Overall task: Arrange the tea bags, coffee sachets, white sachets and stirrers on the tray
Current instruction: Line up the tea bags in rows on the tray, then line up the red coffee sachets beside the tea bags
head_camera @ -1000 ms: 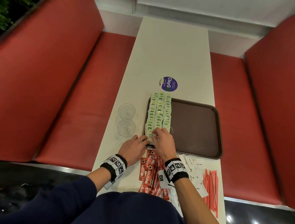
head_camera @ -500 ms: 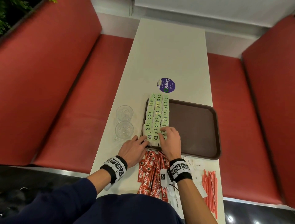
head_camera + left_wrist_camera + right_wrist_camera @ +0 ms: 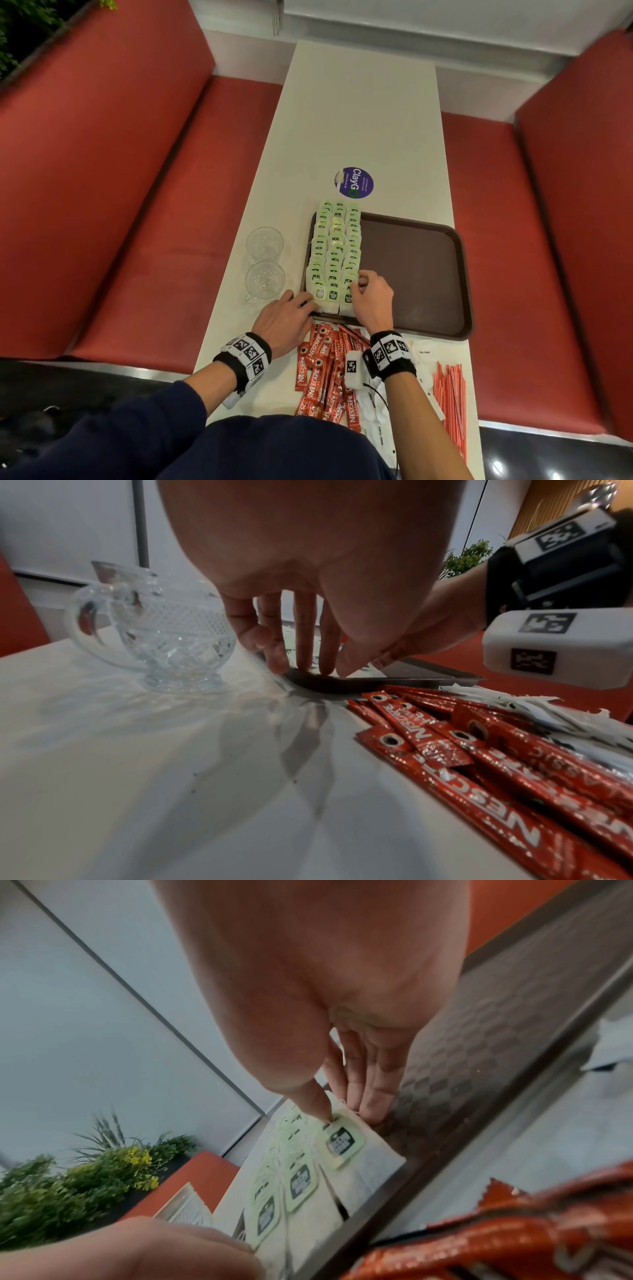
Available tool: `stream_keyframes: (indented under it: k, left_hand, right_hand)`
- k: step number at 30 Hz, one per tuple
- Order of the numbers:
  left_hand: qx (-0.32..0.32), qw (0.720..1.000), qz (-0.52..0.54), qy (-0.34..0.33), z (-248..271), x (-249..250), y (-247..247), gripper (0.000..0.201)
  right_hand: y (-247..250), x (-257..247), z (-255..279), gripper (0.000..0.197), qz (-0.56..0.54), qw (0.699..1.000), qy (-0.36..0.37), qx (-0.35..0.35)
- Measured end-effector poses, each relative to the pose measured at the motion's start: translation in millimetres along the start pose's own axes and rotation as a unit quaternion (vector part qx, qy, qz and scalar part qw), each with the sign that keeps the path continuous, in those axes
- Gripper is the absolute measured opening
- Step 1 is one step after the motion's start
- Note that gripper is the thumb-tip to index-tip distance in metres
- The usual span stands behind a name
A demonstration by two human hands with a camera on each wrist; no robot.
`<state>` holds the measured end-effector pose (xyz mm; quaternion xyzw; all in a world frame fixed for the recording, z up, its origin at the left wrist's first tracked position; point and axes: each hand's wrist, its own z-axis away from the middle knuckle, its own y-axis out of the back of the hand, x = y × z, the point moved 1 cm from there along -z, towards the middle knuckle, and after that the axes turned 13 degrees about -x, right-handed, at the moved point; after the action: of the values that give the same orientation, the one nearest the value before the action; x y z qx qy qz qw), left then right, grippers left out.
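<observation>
Right hand (image 3: 373, 301) shifted toward 3 o'clock; thumb pressed green-tagged paper tea bags (image 3: 337, 240), fingers straight. Left hand (image 3: 286, 317), fingers straight, touched brown rectangular plastic tray (image 3: 418, 274) at its 7 o'clock corner.

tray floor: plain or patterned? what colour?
The tray floor is brown with a faint checkered texture. It shows best in the right wrist view.

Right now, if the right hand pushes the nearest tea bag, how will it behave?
Probably light and floppy: the tea bag is thin, flat paper. Its green tag may flip. The rows overlap, so neighbours would likely shift too.
</observation>
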<state>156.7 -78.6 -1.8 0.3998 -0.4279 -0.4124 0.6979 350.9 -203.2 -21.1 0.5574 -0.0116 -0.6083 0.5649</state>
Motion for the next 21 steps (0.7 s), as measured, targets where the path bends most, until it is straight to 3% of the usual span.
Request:
stream_keyframes:
  k: [3,8,13,16,18,21]
  left_hand:
    - [0.005,0.999,0.036,-0.021,3.0,1.1,8.6,0.029]
    - [0.017,0.982,0.186,-0.023,21.4,-4.5,31.9,0.025]
    - [0.007,0.973,0.228,-0.012,44.9,-16.6,40.8,0.017]
    - [-0.069,0.977,0.2,-0.021,51.2,-16.9,32.4,0.016]
    - [-0.114,0.979,0.169,-0.015,52.4,-12.6,24.1,0.019]
    - [-0.168,0.977,0.129,0.036,50.3,2.1,8.1,0.046]
  right_hand:
    - [10.4,-5.1,10.0,0.029,-0.002,1.0,0.008,0.003]
    - [51.8,-20.7,53.3,0.024,-0.052,0.998,0.037,0.015]
    - [57.4,-7.3,90.7,0.017,0.074,0.996,-0.015,-0.045]
    - [38.4,0.6,108.4,0.036,0.191,0.976,-0.044,-0.098]
    - [21.5,-1.0,119.2,0.061,0.264,0.956,-0.06,-0.115]
    - [-0.4,-8.7,130.3,0.098,0.335,0.93,-0.096,-0.117]
